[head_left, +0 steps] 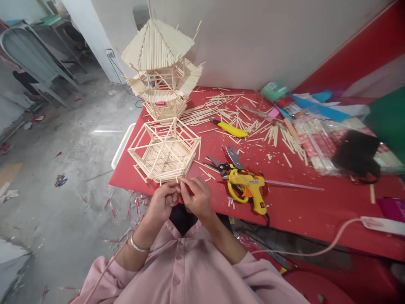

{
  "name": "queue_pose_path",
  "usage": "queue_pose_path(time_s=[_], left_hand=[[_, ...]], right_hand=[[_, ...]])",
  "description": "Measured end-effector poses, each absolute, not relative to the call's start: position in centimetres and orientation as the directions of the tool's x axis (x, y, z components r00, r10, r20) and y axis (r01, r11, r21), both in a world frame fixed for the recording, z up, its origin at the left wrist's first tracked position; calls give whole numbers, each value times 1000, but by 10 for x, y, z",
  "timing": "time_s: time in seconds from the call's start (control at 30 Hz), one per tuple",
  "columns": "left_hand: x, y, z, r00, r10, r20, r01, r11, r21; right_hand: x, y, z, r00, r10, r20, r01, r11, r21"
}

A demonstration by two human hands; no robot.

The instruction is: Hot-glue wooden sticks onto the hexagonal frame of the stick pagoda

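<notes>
My left hand (163,200) and my right hand (196,196) are close together at the table's front edge, right at the near side of a hexagonal frame (167,157) built of thin wooden sticks. Both sets of fingers are closed in a pinch. What they hold, if anything, is hidden or too small to make out. I cannot tell whether the fingertips touch the frame. Behind it stands a tiered stick pavilion (158,46) with a sloping roof. To the right of my hands lie a yellow glue gun (248,184) with a clear glue stick and a pair of scissors (234,157).
Loose wooden sticks (221,109) and a yellow utility knife (232,128) lie across the red table (303,211). Bagged sticks (319,145), a green tape roll (274,90) and a black object (357,154) crowd the right. A white power strip (384,225) trails a pink cord.
</notes>
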State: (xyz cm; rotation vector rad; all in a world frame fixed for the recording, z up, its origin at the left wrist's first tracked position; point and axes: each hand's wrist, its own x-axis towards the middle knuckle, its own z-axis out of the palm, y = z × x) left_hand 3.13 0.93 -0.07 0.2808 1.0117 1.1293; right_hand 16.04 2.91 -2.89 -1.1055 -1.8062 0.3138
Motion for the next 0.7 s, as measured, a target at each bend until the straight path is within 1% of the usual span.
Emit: queue_pose_path(time_s=[0.27, 0.7], left_hand=[[30, 9, -3, 74, 851, -519, -623, 446, 642], [30, 8, -5, 103, 857, -506, -608, 456, 650]], right_hand=[[161, 29, -29, -126, 786, 606, 539, 567, -623], [161, 29, -31, -137, 814, 565, 540, 540, -646]])
